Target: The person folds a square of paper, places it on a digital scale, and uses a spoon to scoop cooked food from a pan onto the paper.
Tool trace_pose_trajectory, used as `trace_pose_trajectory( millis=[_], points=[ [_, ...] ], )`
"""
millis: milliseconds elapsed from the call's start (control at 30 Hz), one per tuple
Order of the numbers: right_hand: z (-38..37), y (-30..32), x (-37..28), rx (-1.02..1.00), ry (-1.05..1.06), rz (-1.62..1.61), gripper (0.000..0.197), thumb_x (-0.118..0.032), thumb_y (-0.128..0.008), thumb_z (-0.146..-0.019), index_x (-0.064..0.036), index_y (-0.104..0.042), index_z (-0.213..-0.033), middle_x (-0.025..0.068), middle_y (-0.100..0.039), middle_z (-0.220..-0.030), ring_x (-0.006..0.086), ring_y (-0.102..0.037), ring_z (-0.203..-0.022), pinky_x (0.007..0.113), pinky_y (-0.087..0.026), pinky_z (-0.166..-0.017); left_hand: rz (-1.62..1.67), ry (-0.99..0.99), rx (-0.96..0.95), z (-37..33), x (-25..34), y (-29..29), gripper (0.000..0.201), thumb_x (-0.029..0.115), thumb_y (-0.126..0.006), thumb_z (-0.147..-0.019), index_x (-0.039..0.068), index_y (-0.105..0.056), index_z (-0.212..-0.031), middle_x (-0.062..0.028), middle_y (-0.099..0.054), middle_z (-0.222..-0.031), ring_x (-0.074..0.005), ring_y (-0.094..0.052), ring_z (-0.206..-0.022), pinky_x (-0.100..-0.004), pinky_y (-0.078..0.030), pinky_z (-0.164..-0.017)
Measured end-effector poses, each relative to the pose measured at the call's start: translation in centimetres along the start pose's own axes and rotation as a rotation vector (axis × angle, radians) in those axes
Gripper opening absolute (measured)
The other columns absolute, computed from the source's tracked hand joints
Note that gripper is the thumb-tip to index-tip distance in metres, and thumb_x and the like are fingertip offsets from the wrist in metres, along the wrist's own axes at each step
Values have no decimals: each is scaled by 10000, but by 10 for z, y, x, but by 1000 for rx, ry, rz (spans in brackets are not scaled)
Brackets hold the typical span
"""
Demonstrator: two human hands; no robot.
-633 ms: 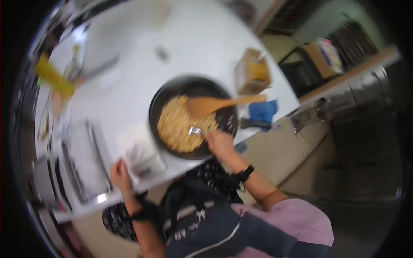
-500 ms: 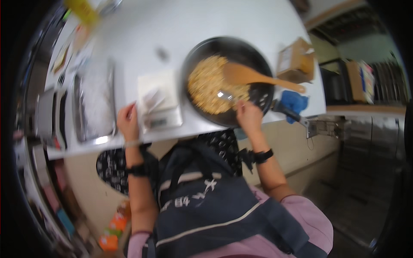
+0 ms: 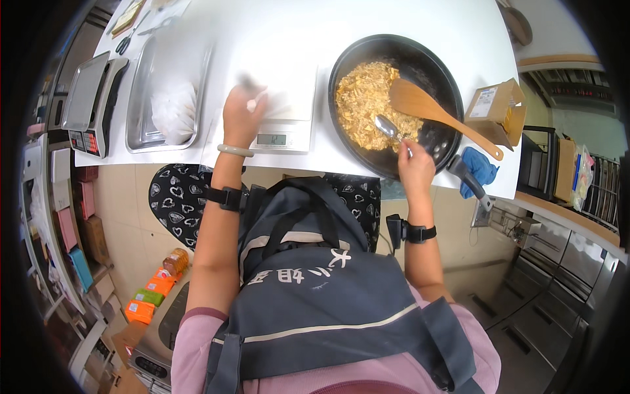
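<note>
My right hand (image 3: 416,165) is closed round the handle of a metal spoon (image 3: 386,126), whose bowl rests on the yellow-brown crumbly mixture (image 3: 367,98) in a black frying pan (image 3: 433,65). A wooden spatula (image 3: 426,108) lies across the mixture and over the pan's rim. Over the left side of a white kitchen scale (image 3: 295,136), my left hand (image 3: 243,117) has its fingers closed on what looks like a small whitish translucent bag (image 3: 279,105). Blur and glare hide the bag's outline and contents.
Left of the scale stands a metal tray (image 3: 138,105) with white plastic bags (image 3: 176,113), then a larger scale (image 3: 85,108). Scissors (image 3: 123,44) lie behind. A cardboard box (image 3: 492,108) and blue cloth (image 3: 478,171) flank the pan handle (image 3: 469,180) near the table's right edge.
My left hand has moved from beside the scale onto it and closed on the small bag. My right hand still holds the spoon over the mixture. The view has shifted and sharpened.
</note>
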State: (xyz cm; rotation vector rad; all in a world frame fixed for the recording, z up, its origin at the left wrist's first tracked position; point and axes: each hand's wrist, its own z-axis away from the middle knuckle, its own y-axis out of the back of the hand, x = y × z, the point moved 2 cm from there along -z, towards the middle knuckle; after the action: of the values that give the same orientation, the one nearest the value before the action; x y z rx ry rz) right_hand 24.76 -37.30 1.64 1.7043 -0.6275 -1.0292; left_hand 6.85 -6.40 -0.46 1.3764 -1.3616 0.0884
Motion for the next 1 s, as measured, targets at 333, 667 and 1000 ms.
trace_pose_trajectory(
  millis=[333, 667, 1000],
  points=[
    [0, 0, 1, 32, -22, -11, 172, -215, -576, -851, -93, -687, -903, 113, -665, -849, 302, -640, -722, 370, -501, -650, -160, -138, -197, -15, 20, -12, 370, 93, -731, -662, 66, -630, -1017, -96, -575, -1011, -274, -543, -957, -359, -458, -808],
    [1, -1, 1, 116, 128, -26, 142, -184, -593, -847, -82, -684, -885, 95, -656, -807, 293, -632, -697, 356, -499, -620, -260, 13, -299, -5, 9, -23, 641, 114, -713, -641, 22, -465, -1225, -157, -509, -1140, -336, -460, -1096, -415, -383, -945],
    [-1, 6, 12, 45, -109, -354, 171, -164, -597, -857, -36, -674, -939, 97, -679, -774, 207, -629, -601, 296, -490, -582, -44, -48, -110, 5, -8, -20, 347, 114, -559, -816, -13, -521, -1137, -116, -561, -994, -261, -504, -990, -385, -454, -790]
  ],
)
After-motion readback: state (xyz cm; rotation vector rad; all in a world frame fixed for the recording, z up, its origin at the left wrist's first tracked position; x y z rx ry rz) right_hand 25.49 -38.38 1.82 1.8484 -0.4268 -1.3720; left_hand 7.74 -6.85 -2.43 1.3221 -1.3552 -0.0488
